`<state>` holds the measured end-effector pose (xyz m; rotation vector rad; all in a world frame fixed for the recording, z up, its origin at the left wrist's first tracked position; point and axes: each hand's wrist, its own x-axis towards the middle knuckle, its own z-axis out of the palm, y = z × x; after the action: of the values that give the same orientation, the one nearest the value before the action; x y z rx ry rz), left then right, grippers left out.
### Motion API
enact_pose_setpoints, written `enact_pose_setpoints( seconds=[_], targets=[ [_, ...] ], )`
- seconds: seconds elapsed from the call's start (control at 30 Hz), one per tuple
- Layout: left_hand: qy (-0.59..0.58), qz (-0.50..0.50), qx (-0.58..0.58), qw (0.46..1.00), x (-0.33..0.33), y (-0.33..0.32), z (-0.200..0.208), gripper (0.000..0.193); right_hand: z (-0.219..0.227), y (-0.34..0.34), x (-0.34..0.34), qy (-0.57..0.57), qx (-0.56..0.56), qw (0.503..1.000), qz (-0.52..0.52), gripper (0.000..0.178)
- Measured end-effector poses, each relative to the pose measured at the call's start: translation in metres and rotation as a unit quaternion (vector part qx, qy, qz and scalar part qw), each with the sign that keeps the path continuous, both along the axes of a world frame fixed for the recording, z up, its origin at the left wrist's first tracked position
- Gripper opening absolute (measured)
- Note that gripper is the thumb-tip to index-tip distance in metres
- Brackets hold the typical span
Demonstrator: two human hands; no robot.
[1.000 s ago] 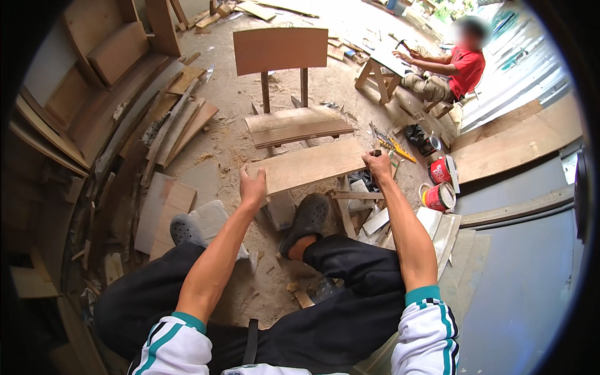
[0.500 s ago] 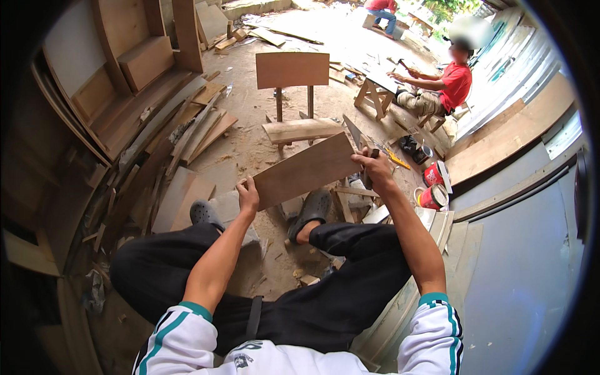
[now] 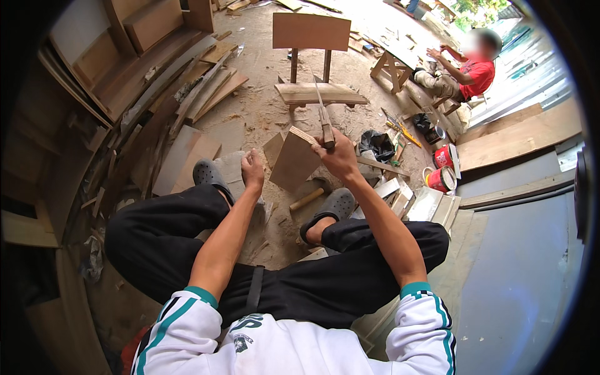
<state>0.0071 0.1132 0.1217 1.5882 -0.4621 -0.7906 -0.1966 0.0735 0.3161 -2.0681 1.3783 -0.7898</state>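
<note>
The right hand [image 3: 339, 157] is closed around the handle of one long knife [image 3: 324, 119], its thin blade pointing up and away from the person. The same hand rests against the upper right edge of one wooden board [image 3: 295, 160], which stands tilted on edge between the person's two feet. The left hand [image 3: 252, 170] sits just left of the board with fingers curled downward; whether it touches the board or grips anything cannot be told.

Taking the board as the landmark: one grey clog [image 3: 209, 174] lies to its left and a second grey clog [image 3: 327, 211] just below and to its right. One mallet [image 3: 311, 195] with a pale wooden handle lies on the sawdust floor [image 3: 262, 106] right beneath the board's lower edge. Beyond the board stands one low wooden bench [image 3: 320, 94], and behind it one upright panel [image 3: 310, 31] on two legs. To the right of the board lie one black bag [image 3: 377, 144] and two red paint cans [image 3: 442, 167], one above the other. Far to the upper right, well apart from the board, one other person in a red shirt [image 3: 472, 70] sits by a small wooden stool [image 3: 391, 67]. To the left of the board, many loose planks [image 3: 194, 94] lean in a heap, too many to count.
</note>
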Motion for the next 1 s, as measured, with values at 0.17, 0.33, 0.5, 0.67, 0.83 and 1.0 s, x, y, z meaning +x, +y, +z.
enact_pose_setpoints(
  seconds=[0.17, 0.33, 0.5, 0.67, 0.83, 1.0],
  targets=[
    [-0.029, 0.017, -0.019, 0.999, 0.000, -0.002, -0.012, 0.044, -0.002, 0.006, 0.018, -0.008, -0.001, 1.000, -0.009, 0.022],
    [-0.022, 0.034, -0.002, 0.999, 0.008, -0.005, -0.018, 0.038, -0.006, 0.000, 0.023, -0.008, -0.011, 1.000, 0.001, 0.023],
    [-0.020, 0.043, -0.005, 0.999, 0.017, -0.009, -0.021, 0.035, 0.022, -0.020, 0.018, -0.031, -0.030, 0.999, 0.025, 0.020],
    [-0.007, 0.032, -0.002, 0.999, 0.014, -0.010, -0.016, 0.035, 0.064, -0.034, 0.003, 0.019, -0.080, 0.996, 0.039, 0.021],
    [0.009, 0.007, -0.016, 1.000, -0.006, -0.013, -0.007, 0.036, 0.033, -0.049, -0.002, 0.016, -0.027, 0.999, 0.012, 0.017],
    [-0.024, -0.007, -0.039, 0.999, -0.007, -0.015, -0.003, 0.033, 0.035, -0.056, -0.004, 0.064, -0.044, 0.997, -0.011, 0.020]
  ],
)
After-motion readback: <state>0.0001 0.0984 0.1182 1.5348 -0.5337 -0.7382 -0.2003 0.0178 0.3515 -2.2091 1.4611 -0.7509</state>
